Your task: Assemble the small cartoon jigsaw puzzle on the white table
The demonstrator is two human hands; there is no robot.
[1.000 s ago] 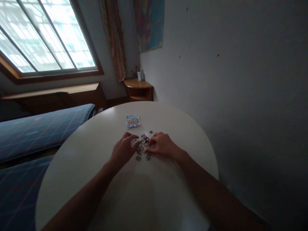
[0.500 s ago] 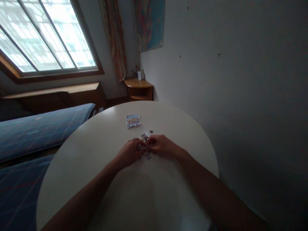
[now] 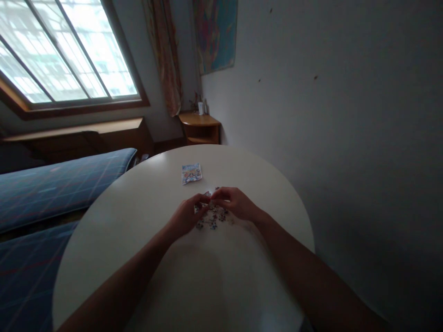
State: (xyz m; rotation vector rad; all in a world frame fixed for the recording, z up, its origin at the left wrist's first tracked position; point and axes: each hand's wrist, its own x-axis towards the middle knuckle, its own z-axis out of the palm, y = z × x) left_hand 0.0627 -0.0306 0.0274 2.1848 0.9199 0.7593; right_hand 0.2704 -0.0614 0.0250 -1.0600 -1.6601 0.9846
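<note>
Small jigsaw puzzle pieces lie in a loose cluster on the round white table. My left hand is over the cluster's left side, its thumb and fingers apart with pieces showing between them. From the right, my right hand reaches over the far side of the cluster. Its fingers bend down towards the thumb in a pinch; anything at the tips is too small to make out. The fingertips of both hands nearly meet. Beyond them lies a small printed picture sheet.
A blue plaid padded seat runs along the table's left side. In the far corner stands a wooden shelf unit with small items on it. A plain wall rises on the right, and a window is at upper left.
Both hands have moved slightly away from me and lifted a little. More puzzle pieces show beneath them, spread wider to the right. My left thumb and fingers are further apart.
</note>
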